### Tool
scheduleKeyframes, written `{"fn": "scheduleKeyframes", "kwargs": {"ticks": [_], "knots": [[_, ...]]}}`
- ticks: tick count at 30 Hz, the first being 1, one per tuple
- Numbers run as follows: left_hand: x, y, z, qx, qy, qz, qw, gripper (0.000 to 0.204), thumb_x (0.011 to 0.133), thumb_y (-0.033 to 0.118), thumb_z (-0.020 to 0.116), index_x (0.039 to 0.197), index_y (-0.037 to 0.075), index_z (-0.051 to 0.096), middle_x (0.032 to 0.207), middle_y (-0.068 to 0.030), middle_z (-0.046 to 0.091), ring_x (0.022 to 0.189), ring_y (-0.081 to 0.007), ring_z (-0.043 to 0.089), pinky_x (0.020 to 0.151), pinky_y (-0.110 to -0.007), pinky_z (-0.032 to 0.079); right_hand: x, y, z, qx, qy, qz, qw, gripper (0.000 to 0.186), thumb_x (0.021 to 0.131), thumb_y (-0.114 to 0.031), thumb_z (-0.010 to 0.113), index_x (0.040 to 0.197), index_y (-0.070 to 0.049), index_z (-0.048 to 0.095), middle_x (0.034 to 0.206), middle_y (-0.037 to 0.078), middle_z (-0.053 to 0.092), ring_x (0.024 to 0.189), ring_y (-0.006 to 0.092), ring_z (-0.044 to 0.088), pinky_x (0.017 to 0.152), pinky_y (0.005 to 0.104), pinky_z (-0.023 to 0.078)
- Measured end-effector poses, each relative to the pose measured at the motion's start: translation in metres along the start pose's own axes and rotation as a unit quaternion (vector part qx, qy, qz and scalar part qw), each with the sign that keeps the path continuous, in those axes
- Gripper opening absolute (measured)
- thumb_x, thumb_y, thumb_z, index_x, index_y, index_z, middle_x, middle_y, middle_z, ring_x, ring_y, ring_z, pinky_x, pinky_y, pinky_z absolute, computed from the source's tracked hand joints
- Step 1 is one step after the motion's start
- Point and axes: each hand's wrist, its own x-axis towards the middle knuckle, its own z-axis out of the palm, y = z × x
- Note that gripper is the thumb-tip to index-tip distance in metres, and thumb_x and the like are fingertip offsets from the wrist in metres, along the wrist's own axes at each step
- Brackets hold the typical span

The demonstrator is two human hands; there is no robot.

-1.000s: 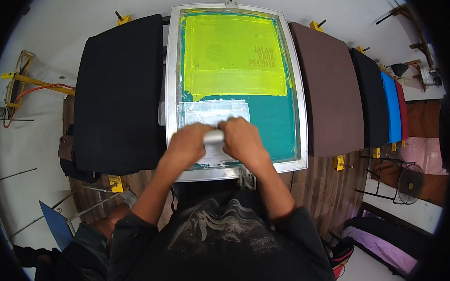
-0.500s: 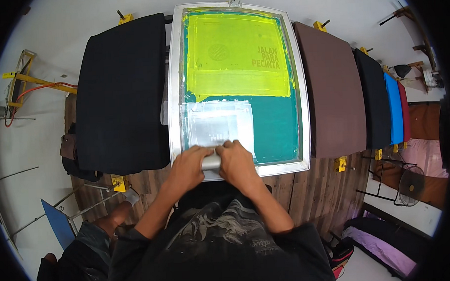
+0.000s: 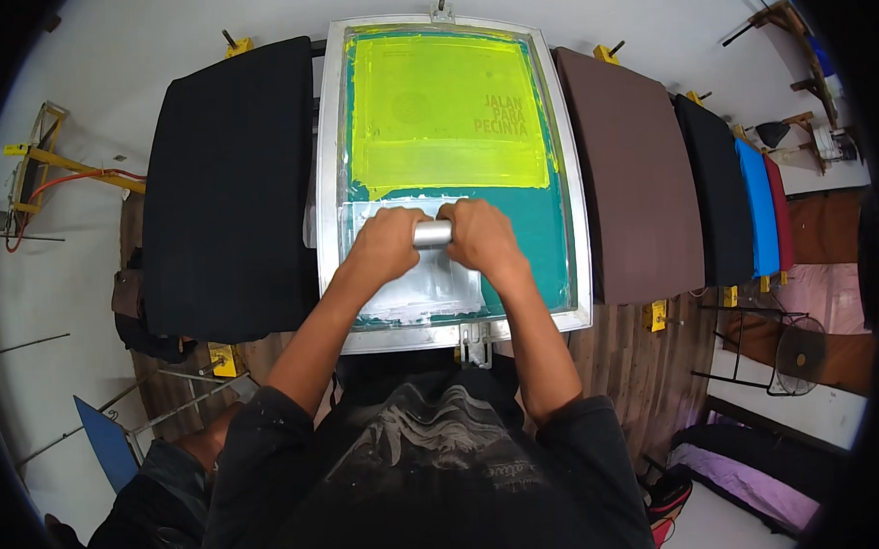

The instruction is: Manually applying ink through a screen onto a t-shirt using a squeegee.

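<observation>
My left hand [image 3: 390, 242] and my right hand [image 3: 479, 236] are closed around a silver squeegee bar [image 3: 431, 232], held over the pale, ink-smeared lower-left section [image 3: 411, 290] of a screen-printing screen. The screen has an aluminium frame [image 3: 579, 241], teal mesh [image 3: 524, 262] and a large translucent yellow-green area [image 3: 424, 106] with faint lettering across its upper part. My hands and the bar hide the upper part of the pale section; the squeegee's blade is not visible.
Black platens [image 3: 225, 185] [image 3: 708, 197], a brown one [image 3: 630, 171], blue [image 3: 757, 205] and red ones flank the screen. Yellow clamps [image 3: 654, 315] show around them. Another person's leg [image 3: 180, 467] is at lower left beside a blue board [image 3: 106, 441]. A fan [image 3: 800, 354] stands at right.
The squeegee and both hands moved down toward the screen's near edge by half a second ago, and are now farther forward, higher on the pale section. The view has shifted slightly.
</observation>
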Motion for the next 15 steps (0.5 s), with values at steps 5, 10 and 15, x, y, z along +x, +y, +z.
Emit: {"fn": "scheduleKeyframes", "kwargs": {"ticks": [5, 10, 15], "knots": [[-0.039, 0.000, 0.024, -0.017, -0.001, -0.003, 1.000, 0.042, 0.071, -0.007, 0.061, 0.110, 0.007, 0.070, 0.101, -0.0208, 0.068, 0.093, -0.0408, 0.065, 0.085, -0.048, 0.052, -0.042, -0.005, 0.016, 0.020, -0.011, 0.007, 1.000, 0.031, 0.064, -0.001, 0.070, 0.094, -0.004, 0.072, 0.092, 0.019, 0.067, 0.089, 0.0389, 0.064, 0.080, 0.0468, 0.054], [-0.085, 0.015, 0.029, -0.040, -0.055, -0.017, 0.998, 0.044, 0.069, -0.008, 0.060, 0.111, 0.001, 0.069, 0.106, -0.0204, 0.068, 0.101, -0.0407, 0.063, 0.093, -0.047, 0.049, -0.090, -0.020, 0.016, 0.054, -0.053, 0.014, 0.997, 0.032, 0.064, 0.000, 0.069, 0.095, -0.002, 0.072, 0.092, 0.019, 0.067, 0.090, 0.0392, 0.062, 0.081, 0.0467, 0.053], [-0.076, 0.014, 0.010, -0.043, -0.115, -0.004, 0.992, 0.032, 0.069, -0.004, 0.063, 0.098, 0.004, 0.071, 0.090, -0.0222, 0.070, 0.087, -0.0403, 0.068, 0.083, -0.047, 0.054, -0.076, -0.022, 0.003, 0.063, -0.111, -0.004, 0.992, 0.022, 0.064, -0.004, 0.073, 0.086, -0.003, 0.072, 0.083, 0.022, 0.069, 0.084, 0.0393, 0.067, 0.076, 0.0478, 0.055]]}}
